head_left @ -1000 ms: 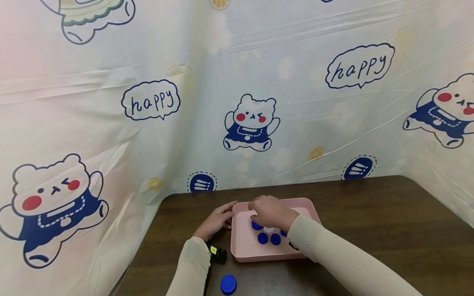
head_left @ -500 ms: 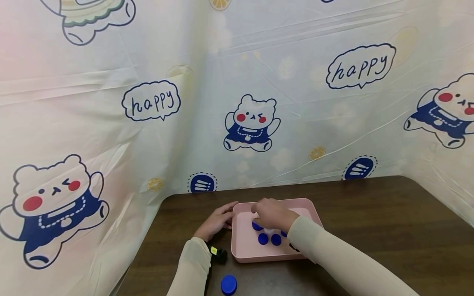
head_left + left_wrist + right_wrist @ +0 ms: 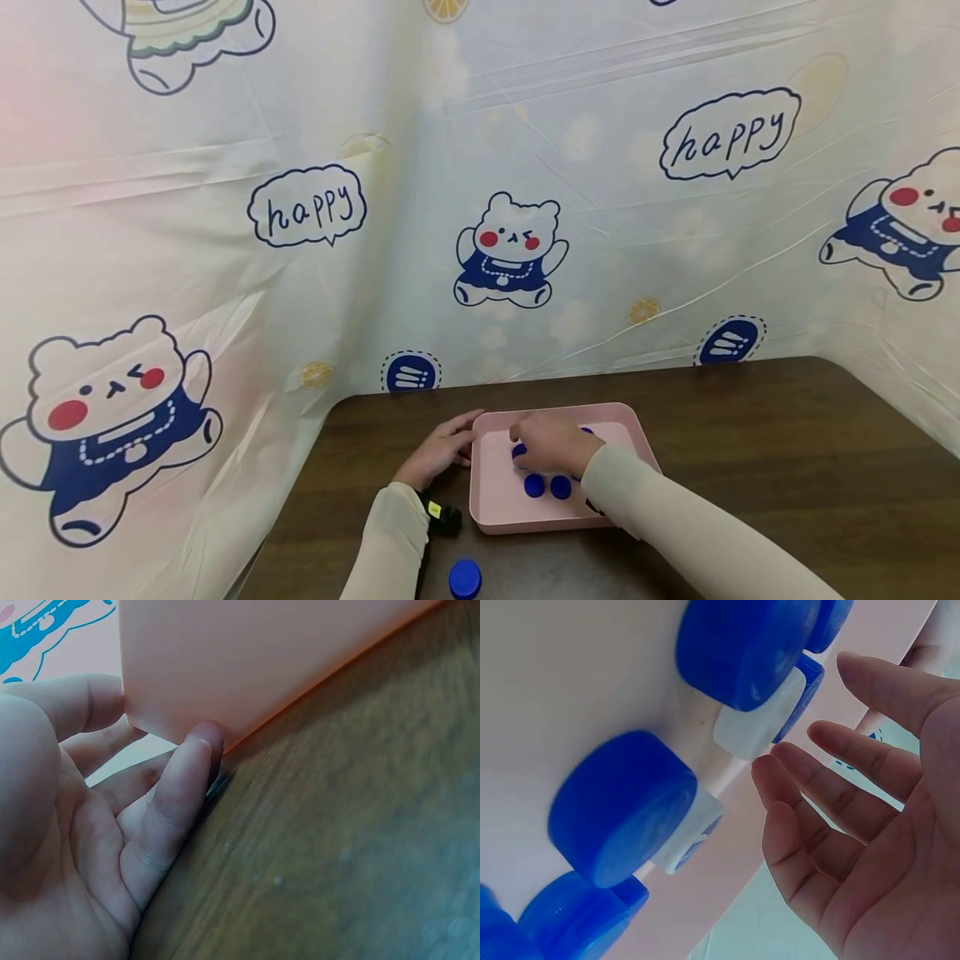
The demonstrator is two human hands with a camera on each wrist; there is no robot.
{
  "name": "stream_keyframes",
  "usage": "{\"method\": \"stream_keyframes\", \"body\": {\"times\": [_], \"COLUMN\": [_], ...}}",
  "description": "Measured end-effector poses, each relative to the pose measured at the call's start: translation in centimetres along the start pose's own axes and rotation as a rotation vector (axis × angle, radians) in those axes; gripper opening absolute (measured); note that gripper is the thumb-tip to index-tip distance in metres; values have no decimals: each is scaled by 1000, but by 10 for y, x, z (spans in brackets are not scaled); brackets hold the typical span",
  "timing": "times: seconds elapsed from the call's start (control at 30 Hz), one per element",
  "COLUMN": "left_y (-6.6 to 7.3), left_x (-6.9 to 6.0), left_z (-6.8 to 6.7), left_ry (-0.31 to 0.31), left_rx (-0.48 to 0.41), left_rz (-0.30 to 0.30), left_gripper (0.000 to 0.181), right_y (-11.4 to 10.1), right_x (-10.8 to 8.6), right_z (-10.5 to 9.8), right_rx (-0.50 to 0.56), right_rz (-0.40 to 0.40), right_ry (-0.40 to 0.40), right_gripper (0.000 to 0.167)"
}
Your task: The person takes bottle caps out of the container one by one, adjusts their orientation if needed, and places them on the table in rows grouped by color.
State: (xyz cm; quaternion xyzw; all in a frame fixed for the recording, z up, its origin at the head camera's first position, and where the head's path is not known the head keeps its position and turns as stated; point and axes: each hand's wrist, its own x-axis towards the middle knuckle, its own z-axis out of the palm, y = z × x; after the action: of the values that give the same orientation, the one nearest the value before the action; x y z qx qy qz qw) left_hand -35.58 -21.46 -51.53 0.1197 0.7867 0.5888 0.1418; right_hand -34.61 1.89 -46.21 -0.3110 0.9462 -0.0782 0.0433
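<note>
A pink tray (image 3: 491, 504) holds several round blue caps (image 3: 534, 485), spread in a loose ring. My right hand (image 3: 553, 444) is low over the tray's middle, covering part of the ring. In the right wrist view its fingers are loosely bent, nothing gripped, and the fingertips are beside a white round piece (image 3: 750, 727). A large blue cap (image 3: 622, 806) and a second white piece (image 3: 686, 832) are close by. My left hand (image 3: 437, 450) touches the tray's outer left side; in the left wrist view its fingertips rest against the pink wall (image 3: 202, 675) near a corner.
Another blue cap (image 3: 465, 578) stands on the brown table (image 3: 765, 467), in front of the tray. A black device with a yellow label (image 3: 446, 521) is at my left wrist. Behind the table hangs a printed curtain (image 3: 600, 250).
My right hand has lowered slightly toward the caps, now covering the white piece in the tray's middle. A blue cap behind the hand has come into sight. My left hand keeps its place.
</note>
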Motion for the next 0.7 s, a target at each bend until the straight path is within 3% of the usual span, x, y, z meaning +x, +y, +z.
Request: {"method": "stream_keyframes", "body": {"times": [0.7], "left_y": [2], "left_x": [-1], "left_z": [1], "left_ry": [5], "left_rx": [-5], "left_rz": [-1], "left_gripper": [46], "right_y": [1], "right_x": [0], "right_z": [6], "right_rx": [-7], "right_rz": [29], "right_ry": [-25], "right_gripper": [38]}}
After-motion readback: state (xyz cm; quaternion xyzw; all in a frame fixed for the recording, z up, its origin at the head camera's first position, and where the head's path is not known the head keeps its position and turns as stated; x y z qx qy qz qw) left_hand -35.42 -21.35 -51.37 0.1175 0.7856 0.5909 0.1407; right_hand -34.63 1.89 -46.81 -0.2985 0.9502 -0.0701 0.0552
